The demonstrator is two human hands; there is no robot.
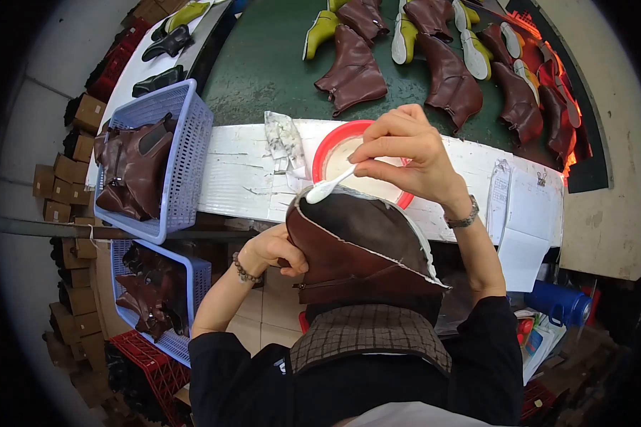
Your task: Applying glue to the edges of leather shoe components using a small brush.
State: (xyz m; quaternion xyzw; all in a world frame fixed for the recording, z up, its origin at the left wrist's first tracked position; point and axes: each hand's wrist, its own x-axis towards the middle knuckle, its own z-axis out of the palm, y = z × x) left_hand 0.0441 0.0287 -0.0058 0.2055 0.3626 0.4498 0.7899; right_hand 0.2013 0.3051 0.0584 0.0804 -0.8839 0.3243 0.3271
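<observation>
brown boot upper [335,260] – white spoon [323,190], red-rimmed bowl [325,151] – brown checked cloth [367,334], blue baskets [192,132], green tabletop [263,82]

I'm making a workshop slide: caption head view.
Left hand grips brown boot upper; right hand holds spoon-like white tool.

From the side I can see an open lane on the white table [229,174], between the blue basket [185,135] and a crumpled lump [283,139]. That lump crowds the red bowl [323,146] on its left; the right hand [409,153], with a white spoon [322,191], hangs across its right side, and the brown boot [363,245] blocks the near approach. Farther back, the green tabletop [256,57] leaves room at its left, while boots [355,70] bar the rest. Papers [530,203] cover the white table's right end.
</observation>
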